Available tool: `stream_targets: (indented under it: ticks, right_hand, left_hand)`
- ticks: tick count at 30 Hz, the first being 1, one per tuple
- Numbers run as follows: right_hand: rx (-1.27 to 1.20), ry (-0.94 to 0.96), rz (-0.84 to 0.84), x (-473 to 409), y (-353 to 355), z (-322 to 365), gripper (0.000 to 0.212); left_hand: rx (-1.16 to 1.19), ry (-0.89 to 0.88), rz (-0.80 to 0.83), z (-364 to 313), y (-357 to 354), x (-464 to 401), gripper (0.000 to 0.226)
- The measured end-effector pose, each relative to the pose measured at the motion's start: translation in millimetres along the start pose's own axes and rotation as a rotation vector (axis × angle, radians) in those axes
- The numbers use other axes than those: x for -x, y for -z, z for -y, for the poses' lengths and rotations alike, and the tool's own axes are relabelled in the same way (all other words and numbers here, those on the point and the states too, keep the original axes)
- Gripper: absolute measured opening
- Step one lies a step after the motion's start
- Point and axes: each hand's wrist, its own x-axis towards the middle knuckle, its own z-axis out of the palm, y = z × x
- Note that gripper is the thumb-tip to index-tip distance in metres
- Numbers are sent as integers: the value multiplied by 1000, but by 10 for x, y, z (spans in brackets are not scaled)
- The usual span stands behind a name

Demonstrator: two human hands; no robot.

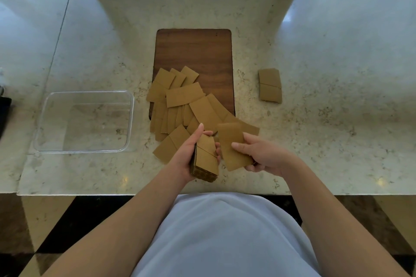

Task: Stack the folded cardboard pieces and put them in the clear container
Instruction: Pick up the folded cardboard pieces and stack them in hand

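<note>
Gathered stack (206, 161) gripped edgewise in left hand (188, 155), fingers curled round it, probably to square the edges. Right hand (258, 155) just beside it pinches one single piece (233, 146), likely next onto the stack. Loose pieces (180, 101) fanned beyond both hands, partly over wooden board (195, 51). Clear container (85, 120) on desk (337, 63), well left of left hand, nothing in it.

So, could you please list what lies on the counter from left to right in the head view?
Clear container → loose pile of cardboard pieces → stack in the left hand → piece in the right hand → lone cardboard piece.
</note>
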Motion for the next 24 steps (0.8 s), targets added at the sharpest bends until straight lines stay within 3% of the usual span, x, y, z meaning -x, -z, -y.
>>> stream_targets:
  ticks: [3,6,11,14,17,20,24]
  right_hand:
    - [88,66,8,-20,48,25,25]
    - [154,110,-22,-26,108,77,10]
    - [-128,227,-22,-38,173,156,26]
    - [-131,277,45,-44,171,188,39]
    - [23,257,29,-124,118,212,28]
    - [410,257,-113,-269,-74,254,16]
    - [588,335,-240,-481,-306,284,36]
  left_hand:
    - [-47,2,-4,6,22,-11,65]
    - [-39,-10,-27,-3,51,-16,73]
    - [11,4,-24,0,43,-12,74]
    - [-77,-19,-12,3,47,-18,70]
    - [-99,-40,51,9,69,-10,67]
    - [-94,-5,165,82,58,2,72]
    - [-63,-49,174,106,32,47,59]
